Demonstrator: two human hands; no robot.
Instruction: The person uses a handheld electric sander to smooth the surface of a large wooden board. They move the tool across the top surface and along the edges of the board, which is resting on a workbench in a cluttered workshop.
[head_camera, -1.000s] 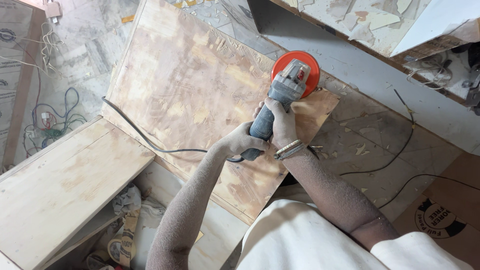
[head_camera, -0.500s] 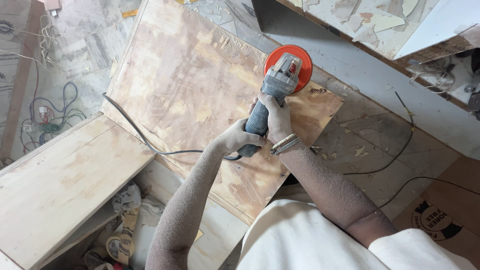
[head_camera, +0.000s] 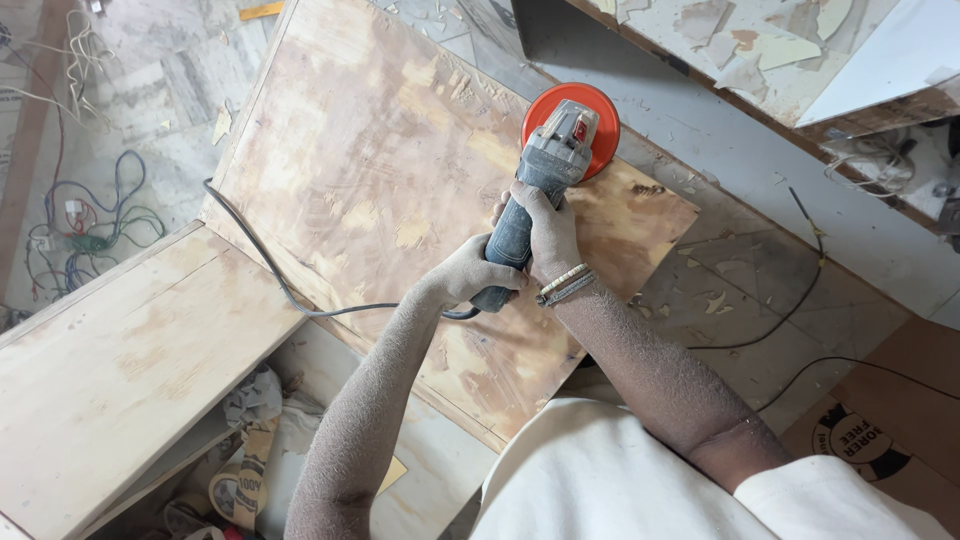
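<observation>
On the plywood board (head_camera: 400, 200) in front of me sits the grey angle grinder (head_camera: 540, 185), its orange sanding disc (head_camera: 598, 125) flat near the board's far right edge. My left hand (head_camera: 470, 275) is clamped around the rear handle, my right hand (head_camera: 545, 230) wrapped around the body just ahead. Its grey power cord (head_camera: 290, 290) trails left across the board.

A carpentry or renovation worksite is shown. Large plywood panels (head_camera: 400, 200) are laid across a dusty floor (head_camera: 760, 290), and a corded grinder (head_camera: 545, 180) with an orange sanding disc (head_camera: 600, 115) is gripped over one. Fine dust is seen on both forearms. Loose wires (head_camera: 90, 220), paint flakes and scraps are scattered around, and a lighter board (head_camera: 120, 360) is set alongside.
</observation>
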